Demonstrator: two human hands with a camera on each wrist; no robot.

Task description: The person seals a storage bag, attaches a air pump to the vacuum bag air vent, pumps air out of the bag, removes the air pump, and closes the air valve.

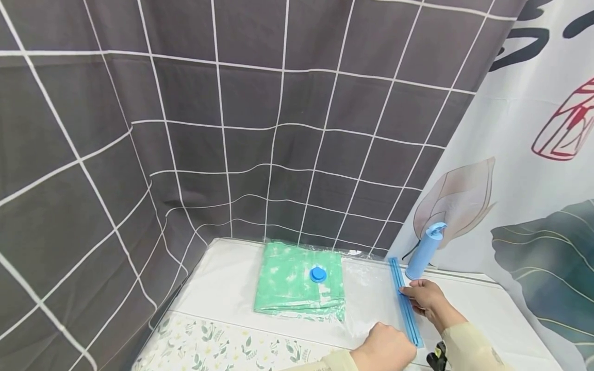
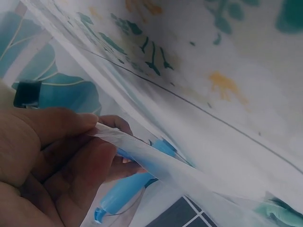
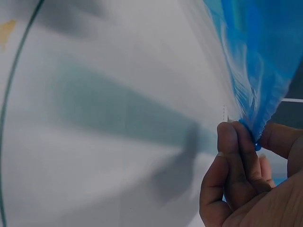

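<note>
A clear vacuum storage bag (image 1: 368,296) lies flat on the white surface, with a folded green cloth (image 1: 285,283) inside its left part. Over the cloth sits a round blue valve (image 1: 317,274). Along the bag's right end runs a blue zip strip (image 1: 408,314). My right hand (image 1: 427,300) pinches this strip near its middle; in the right wrist view a small blue piece (image 3: 257,146) shows between thumb and fingers. At the strip's near end, my left hand (image 1: 387,348) pinches the clear plastic edge (image 2: 118,137) between thumb and finger.
A light blue hand pump (image 1: 424,252) stands upright behind the right hand, near the wall. Cloth with flowers (image 1: 223,342) covers the front of the surface. A dark grid-patterned curtain (image 1: 297,149) hangs behind and at left, a printed white one (image 1: 492,154) at right.
</note>
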